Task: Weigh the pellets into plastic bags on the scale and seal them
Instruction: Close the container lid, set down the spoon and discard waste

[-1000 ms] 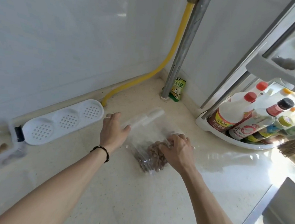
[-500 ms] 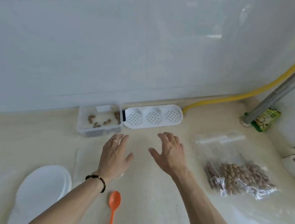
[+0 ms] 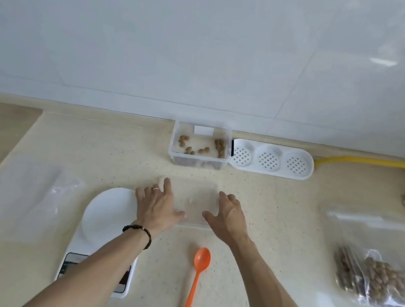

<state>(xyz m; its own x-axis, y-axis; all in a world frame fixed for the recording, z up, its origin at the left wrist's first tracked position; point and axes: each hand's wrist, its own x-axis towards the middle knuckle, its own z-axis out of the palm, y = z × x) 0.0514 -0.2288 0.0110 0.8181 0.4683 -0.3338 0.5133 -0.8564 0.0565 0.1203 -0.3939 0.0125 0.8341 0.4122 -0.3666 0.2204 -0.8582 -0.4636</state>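
An empty clear plastic bag [image 3: 194, 198] lies flat on the counter between my hands. My left hand [image 3: 156, 206] rests open on its left side, fingers spread. My right hand [image 3: 230, 215] is open at the bag's right edge. A white scale [image 3: 105, 214] sits to the left, partly under my left forearm. A clear box [image 3: 199, 144] with a few brown pellets stands at the wall. An orange spoon [image 3: 198, 276] lies in front of me. At the far right lies a clear bag filled with pellets [image 3: 376, 276].
A white perforated lid [image 3: 272, 159] lies right of the box, a yellow hose [image 3: 370, 162] behind it. More clear plastic bags [image 3: 30, 198] lie at the left. The tiled wall closes off the back of the beige counter [image 3: 273, 255].
The view swung left from the filled bag. Both hands let go of that bag and moved left onto an empty bag beside the scale.
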